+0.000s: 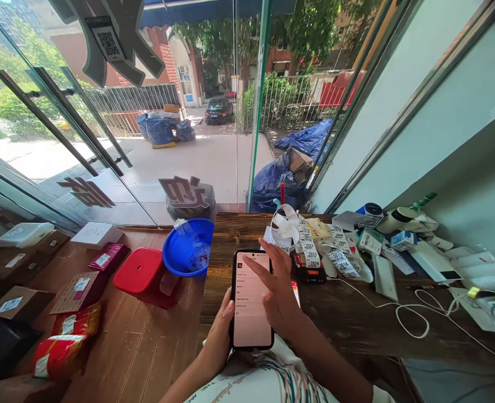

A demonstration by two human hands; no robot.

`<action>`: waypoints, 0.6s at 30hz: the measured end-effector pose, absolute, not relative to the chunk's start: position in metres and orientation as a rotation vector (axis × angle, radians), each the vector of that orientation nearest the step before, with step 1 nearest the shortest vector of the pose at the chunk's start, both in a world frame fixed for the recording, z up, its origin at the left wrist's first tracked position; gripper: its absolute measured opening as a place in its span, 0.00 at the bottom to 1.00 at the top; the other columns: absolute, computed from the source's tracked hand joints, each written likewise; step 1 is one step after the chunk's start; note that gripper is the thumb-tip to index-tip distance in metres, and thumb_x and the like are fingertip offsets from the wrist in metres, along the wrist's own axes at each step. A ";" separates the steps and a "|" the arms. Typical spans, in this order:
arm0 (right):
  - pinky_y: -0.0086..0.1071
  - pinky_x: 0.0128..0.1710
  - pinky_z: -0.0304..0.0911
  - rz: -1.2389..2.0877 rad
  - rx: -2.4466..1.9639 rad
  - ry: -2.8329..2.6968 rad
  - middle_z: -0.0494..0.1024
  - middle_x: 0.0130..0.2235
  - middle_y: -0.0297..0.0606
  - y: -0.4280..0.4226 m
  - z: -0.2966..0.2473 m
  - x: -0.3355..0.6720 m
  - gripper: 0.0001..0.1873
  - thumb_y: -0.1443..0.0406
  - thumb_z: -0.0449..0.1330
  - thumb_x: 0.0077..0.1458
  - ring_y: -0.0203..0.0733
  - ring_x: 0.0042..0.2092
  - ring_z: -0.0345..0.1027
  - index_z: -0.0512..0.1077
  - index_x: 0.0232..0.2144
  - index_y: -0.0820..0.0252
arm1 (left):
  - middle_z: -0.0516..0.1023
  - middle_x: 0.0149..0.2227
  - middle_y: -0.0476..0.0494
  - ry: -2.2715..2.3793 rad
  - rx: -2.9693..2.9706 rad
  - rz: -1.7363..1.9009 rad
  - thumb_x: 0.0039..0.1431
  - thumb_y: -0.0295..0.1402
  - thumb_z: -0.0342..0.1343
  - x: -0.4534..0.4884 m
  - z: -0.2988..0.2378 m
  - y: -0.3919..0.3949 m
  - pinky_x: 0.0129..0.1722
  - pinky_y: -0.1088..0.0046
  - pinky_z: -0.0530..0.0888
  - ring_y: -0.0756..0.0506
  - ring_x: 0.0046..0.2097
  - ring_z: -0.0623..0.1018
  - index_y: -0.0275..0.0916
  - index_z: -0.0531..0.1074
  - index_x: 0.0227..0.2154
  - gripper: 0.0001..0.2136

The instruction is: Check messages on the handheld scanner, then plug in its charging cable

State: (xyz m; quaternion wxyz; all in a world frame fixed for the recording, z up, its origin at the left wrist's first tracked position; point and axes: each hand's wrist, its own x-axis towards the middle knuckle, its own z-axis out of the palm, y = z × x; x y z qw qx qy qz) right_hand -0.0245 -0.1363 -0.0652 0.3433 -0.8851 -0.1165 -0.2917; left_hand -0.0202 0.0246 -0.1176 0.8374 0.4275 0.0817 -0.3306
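Note:
A black-edged smartphone (pixel 252 327) is upright in front of me, its screen lit with a list of menu lines. My left hand (pixel 221 336) grips it along its left side, the thumb on the edge and the other fingers hidden behind. Over the screen's upper right is my right hand (pixel 281 299), holding nothing. Its index finger points at the top left of the screen, another finger is stretched out above, and the rest are partly curled. Whether the fingertip touches the glass I cannot tell. Beyond the right hand lie strips of numbered labels (pixel 308 246).
The dark wooden table (pixel 226 235) carries a black-and-red device (pixel 310 273), a white cable (pixel 415 330) and small boxes (pixel 404 240). Left of it stand a blue basin (pixel 171 252) and a red stool (pixel 140 268). Parcels (pixel 77 288) lie on the floor near glass doors (pixel 213 162).

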 end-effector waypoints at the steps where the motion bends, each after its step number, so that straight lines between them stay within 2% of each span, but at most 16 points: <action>1: 0.63 0.56 0.43 -0.731 -2.332 -0.316 0.42 0.67 0.41 -0.136 -0.064 -0.024 0.31 0.49 0.33 0.62 0.62 0.63 0.39 0.57 0.60 0.48 | 0.73 0.54 0.46 0.163 0.903 -0.706 0.49 0.47 0.61 -0.020 -0.119 0.025 0.65 0.63 0.45 0.40 0.66 0.52 0.44 0.72 0.49 0.24; 4: 0.64 0.56 0.42 -0.697 -2.360 -0.345 0.39 0.67 0.41 -0.135 -0.063 -0.021 0.30 0.49 0.34 0.62 0.62 0.64 0.37 0.57 0.60 0.49 | 0.68 0.58 0.46 0.138 0.900 -0.710 0.51 0.46 0.60 -0.021 -0.121 0.027 0.65 0.58 0.48 0.37 0.64 0.56 0.45 0.71 0.50 0.23; 8: 0.61 0.58 0.44 -0.757 -2.246 -0.347 0.44 0.67 0.44 -0.133 -0.062 -0.019 0.32 0.48 0.34 0.61 0.59 0.63 0.42 0.47 0.64 0.51 | 0.71 0.56 0.44 0.148 0.898 -0.713 0.51 0.46 0.60 -0.020 -0.120 0.027 0.64 0.58 0.52 0.36 0.63 0.58 0.45 0.70 0.51 0.24; 13: 0.59 0.58 0.47 -0.711 -2.231 -0.336 0.48 0.66 0.46 -0.133 -0.059 -0.021 0.31 0.49 0.34 0.62 0.57 0.63 0.45 0.50 0.62 0.53 | 0.76 0.51 0.44 0.190 0.877 -0.697 0.48 0.46 0.62 -0.022 -0.117 0.025 0.63 0.59 0.53 0.38 0.62 0.61 0.44 0.66 0.53 0.29; 18: 0.57 0.57 0.47 -0.674 -2.259 -0.350 0.45 0.66 0.43 -0.134 -0.060 -0.022 0.30 0.49 0.33 0.63 0.56 0.63 0.43 0.51 0.62 0.50 | 0.76 0.50 0.41 0.240 0.878 -0.706 0.49 0.45 0.62 -0.024 -0.111 0.024 0.63 0.54 0.54 0.35 0.60 0.64 0.43 0.60 0.57 0.33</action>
